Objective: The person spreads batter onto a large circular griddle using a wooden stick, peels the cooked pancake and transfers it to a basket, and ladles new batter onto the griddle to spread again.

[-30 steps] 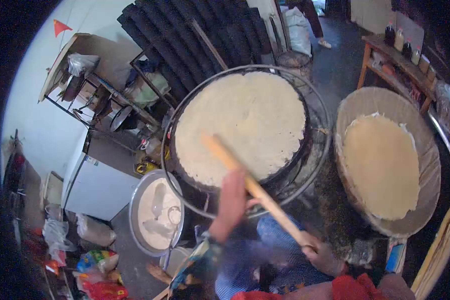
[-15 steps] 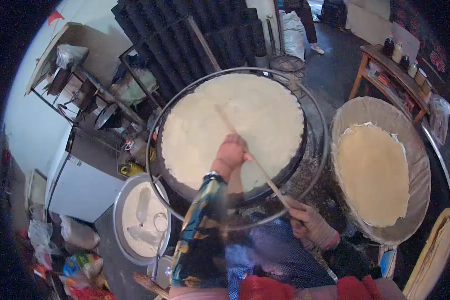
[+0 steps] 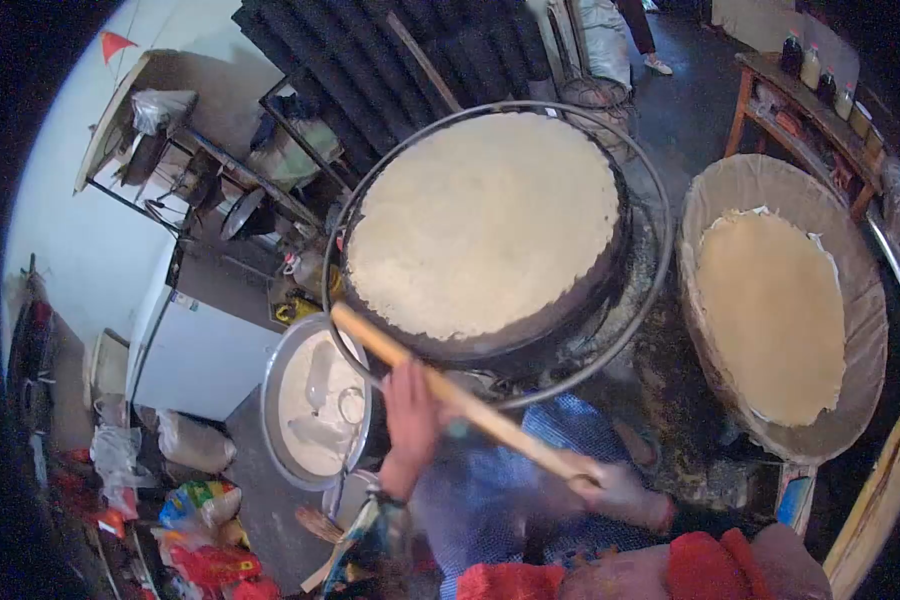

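Note:
A long wooden spreader (image 3: 500, 428) slants across the front of the round griddle, its wide end by the rim of the batter basin (image 3: 270, 420). My right hand (image 3: 620, 497) is closed around its near end, slightly blurred. Partway along the wood is my left hand (image 3: 410, 415), its fingers laid across the spreader and seemingly gripping it; the thumb is blurred. Beyond the hands, a thin pale sheet of batter (image 3: 485, 220) covers most of the griddle (image 3: 625, 225). A metal ring (image 3: 667, 240) runs around the griddle.
Pale batter and a ladle (image 3: 352, 405) are in the basin at left. To the right, a lined oval basket (image 3: 855, 330) holds a flat cooked sheet (image 3: 770, 315). A wooden table (image 3: 805, 125) with several bottles stands behind it. A white cabinet (image 3: 205, 350) is at left.
The spreader has come off the batter sheet and swung down to the left. My left hand has moved back from over the griddle. The whole view has shifted slightly.

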A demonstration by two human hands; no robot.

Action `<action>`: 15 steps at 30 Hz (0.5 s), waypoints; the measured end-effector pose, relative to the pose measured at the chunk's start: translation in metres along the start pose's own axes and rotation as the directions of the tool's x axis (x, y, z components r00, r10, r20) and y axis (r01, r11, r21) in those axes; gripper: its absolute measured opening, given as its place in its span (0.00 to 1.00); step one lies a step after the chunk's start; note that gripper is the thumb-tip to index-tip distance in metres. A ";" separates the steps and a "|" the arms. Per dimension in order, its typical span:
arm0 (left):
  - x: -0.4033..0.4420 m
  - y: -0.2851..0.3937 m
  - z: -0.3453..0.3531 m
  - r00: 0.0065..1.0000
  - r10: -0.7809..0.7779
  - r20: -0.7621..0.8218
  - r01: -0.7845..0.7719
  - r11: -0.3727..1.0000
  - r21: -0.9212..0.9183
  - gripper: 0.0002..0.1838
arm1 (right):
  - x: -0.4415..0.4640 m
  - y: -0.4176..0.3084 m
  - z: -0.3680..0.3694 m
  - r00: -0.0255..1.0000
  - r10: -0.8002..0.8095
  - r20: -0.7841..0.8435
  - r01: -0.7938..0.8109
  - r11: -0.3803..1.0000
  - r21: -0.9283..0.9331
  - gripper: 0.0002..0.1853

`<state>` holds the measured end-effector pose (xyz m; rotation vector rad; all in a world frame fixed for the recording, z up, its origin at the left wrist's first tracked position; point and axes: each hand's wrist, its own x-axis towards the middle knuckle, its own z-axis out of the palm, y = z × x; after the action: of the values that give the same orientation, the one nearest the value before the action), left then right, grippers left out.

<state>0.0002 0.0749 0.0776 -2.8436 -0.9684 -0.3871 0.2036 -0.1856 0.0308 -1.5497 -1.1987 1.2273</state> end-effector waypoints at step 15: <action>0.189 0.131 0.087 0.882 0.469 -0.034 -0.470 0.880 -0.072 0.36 | -0.061 -0.043 -0.057 0.886 0.456 -0.079 -0.187 0.509 0.841 0.27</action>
<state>0.2422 0.0985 0.0425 -3.0034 -0.2339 -0.3956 0.2470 -0.2369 0.0961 -1.1581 -0.0209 1.4325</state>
